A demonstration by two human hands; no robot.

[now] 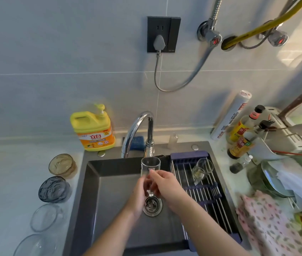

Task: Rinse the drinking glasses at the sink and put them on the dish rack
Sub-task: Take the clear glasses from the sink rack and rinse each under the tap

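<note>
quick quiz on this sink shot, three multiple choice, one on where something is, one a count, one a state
1. Where does the yellow detergent bottle stand? A left of the tap B right of the tap C in front of the tap
2. How many glass vessels stand on the counter left of the sink? A two B four C six
3. What state is the clear glass in? A lying untouched B in one hand only C gripped by both hands

Answers:
1 A, it stands left of the tap's base.
2 B, one amber, one blue-grey, two clear.
3 C, the left hand and right hand both grip it over the sink.
</note>
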